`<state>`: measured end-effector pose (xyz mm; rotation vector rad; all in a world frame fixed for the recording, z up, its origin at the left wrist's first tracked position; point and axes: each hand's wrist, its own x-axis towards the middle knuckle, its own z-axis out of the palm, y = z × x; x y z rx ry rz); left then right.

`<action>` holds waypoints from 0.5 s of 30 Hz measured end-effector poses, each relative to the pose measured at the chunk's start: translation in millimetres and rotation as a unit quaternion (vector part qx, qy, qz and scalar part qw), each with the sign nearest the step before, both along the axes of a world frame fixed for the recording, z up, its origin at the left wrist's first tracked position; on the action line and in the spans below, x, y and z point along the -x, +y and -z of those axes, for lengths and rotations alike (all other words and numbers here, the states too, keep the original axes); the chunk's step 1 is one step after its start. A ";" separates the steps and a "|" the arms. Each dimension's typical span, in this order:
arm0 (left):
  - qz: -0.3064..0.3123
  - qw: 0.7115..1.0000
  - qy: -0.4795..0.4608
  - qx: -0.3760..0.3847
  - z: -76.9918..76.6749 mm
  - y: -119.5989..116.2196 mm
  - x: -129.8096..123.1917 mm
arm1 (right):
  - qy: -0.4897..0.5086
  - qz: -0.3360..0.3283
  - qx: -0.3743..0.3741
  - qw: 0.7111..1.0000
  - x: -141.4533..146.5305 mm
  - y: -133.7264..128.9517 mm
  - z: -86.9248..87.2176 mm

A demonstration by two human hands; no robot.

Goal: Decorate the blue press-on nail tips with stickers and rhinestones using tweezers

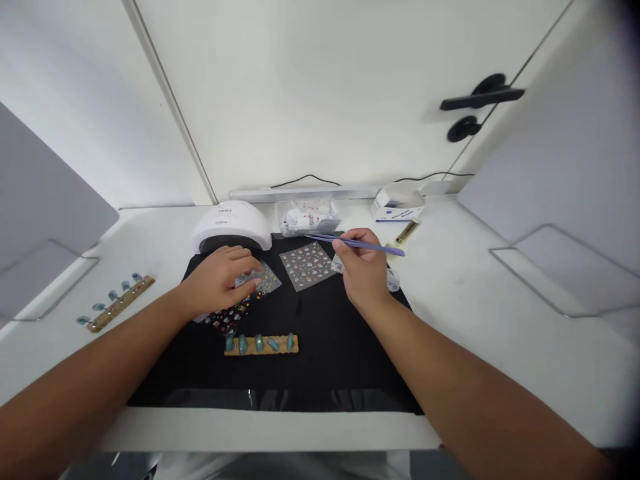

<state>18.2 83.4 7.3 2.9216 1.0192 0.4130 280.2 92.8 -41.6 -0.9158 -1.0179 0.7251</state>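
My right hand is closed around purple tweezers, whose tips point left near a clear plastic packet. Below the tips, a nail sticker sheet with small pale designs lies on the black mat. My left hand rests open, fingers apart, over another sticker sheet with colourful dots. Partly beneath that hand is a dark sheet with bright patterns. Nearer to me, a wooden strip carries several teal false nails.
A white nail lamp stands at the mat's back left. On the left lies a second strip with teal nails. A white box and a gold tube are at the back right. Behind is a door with a black handle.
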 end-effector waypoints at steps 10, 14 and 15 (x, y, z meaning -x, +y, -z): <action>0.097 0.983 0.150 0.049 -21.4 61.0 -106.2 | 0.090 0.068 0.022 0.993 -10.2 10.0 -4.8; 0.147 0.968 0.191 0.076 -4.6 79.7 -127.8 | 0.130 0.104 0.027 0.986 -15.4 16.8 -1.9; 0.148 0.966 0.197 0.079 -1.7 81.3 -129.3 | 0.138 0.109 0.027 0.984 -16.2 18.5 -1.5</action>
